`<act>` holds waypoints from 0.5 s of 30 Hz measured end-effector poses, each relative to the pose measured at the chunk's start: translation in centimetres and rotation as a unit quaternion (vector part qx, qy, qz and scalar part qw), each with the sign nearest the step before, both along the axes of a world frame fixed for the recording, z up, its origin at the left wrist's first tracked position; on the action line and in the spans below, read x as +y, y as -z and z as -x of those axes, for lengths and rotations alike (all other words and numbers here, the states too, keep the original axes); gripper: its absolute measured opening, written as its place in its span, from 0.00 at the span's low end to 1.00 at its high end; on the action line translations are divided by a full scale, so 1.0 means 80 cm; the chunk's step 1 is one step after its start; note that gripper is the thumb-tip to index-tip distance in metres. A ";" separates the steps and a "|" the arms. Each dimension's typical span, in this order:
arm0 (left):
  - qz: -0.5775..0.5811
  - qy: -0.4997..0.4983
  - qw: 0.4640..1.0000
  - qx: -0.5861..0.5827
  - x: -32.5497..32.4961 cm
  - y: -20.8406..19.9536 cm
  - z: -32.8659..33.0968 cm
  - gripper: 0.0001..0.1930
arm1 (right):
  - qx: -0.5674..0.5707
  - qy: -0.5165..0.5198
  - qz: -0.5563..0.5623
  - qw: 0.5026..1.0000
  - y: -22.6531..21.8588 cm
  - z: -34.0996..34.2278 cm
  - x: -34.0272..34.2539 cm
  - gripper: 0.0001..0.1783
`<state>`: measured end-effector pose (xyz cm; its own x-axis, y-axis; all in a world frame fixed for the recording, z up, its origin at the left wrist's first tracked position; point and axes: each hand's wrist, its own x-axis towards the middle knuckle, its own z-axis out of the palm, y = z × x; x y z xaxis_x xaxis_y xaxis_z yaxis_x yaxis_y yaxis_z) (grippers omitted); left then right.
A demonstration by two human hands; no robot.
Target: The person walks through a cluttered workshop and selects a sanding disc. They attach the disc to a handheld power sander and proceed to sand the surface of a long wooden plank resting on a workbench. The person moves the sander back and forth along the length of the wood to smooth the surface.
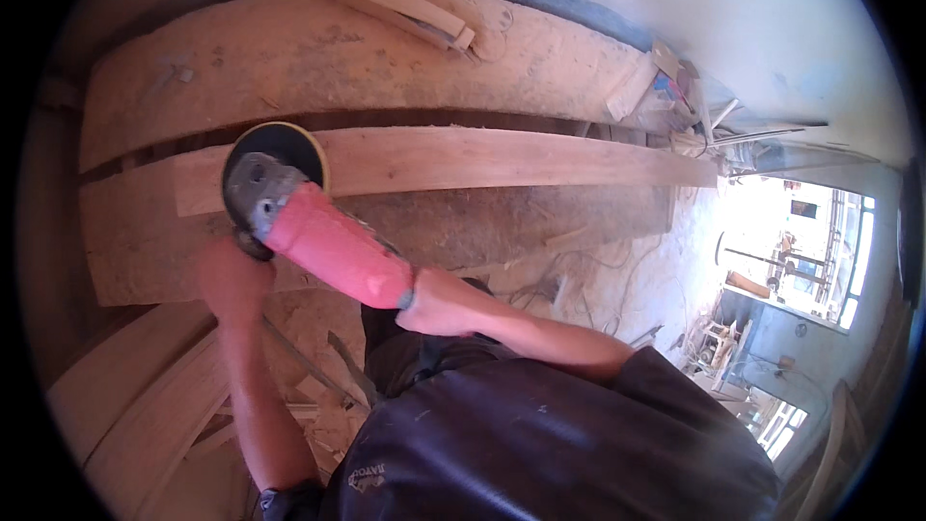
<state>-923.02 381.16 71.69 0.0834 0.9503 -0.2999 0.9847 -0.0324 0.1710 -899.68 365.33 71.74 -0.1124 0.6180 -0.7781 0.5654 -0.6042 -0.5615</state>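
Observation:
A red angle grinder [338,249] with a metal gear head lies slantwise across the view. Its round dark disc [299,143] with a yellowish rim is over the left part of a long wooden plank [463,159], and hides some of it. At the rear end of the red body, my right hand [424,304] is closed around the tool. My left hand [236,275], blurred, is closed at the dark side handle beside the gear head. Whether the disc touches the wood I cannot tell.
The plank lies on a workbench [289,58] of thick boards with a gap between them. Behind it rests a short wooden piece [400,10]. Offcuts and clutter [666,101] sit at the bench's right end. Boards [145,396] lean at lower left; a cord [627,270] trails across the floor.

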 end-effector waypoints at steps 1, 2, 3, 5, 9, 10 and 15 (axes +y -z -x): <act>-0.003 0.029 1.000 -0.011 -0.009 0.002 -0.017 0.11 | -0.002 0.006 -0.011 1.000 0.012 -0.014 -0.024 0.23; 0.012 0.041 0.999 -0.015 -0.018 0.001 -0.039 0.11 | -0.001 0.012 -0.020 1.000 0.015 -0.027 -0.046 0.24; 0.026 0.053 0.998 -0.018 -0.028 -0.001 -0.068 0.11 | -0.010 0.024 -0.028 0.999 0.009 -0.042 -0.065 0.26; 0.031 0.094 0.995 -0.014 -0.051 -0.012 -0.124 0.12 | -0.025 0.078 -0.024 0.996 -0.003 -0.077 -0.104 0.28; 0.101 0.200 0.975 -0.001 -0.099 -0.017 -0.240 0.09 | -0.023 0.171 0.061 0.983 -0.037 -0.162 -0.170 0.28; 0.112 0.216 0.970 -0.022 -0.112 -0.020 -0.274 0.08 | -0.023 0.183 0.067 0.981 -0.035 -0.183 -0.196 0.26; 0.155 0.303 0.929 -0.146 -0.174 -0.012 -0.425 0.07 | -0.023 0.379 0.069 0.922 -0.020 -0.264 -0.322 0.12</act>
<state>-889.02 367.26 72.63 0.6960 0.5739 -0.4315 0.7116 -0.4711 0.5213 -878.55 339.56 73.34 0.3458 0.4003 -0.8486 -0.0282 -0.8996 -0.4358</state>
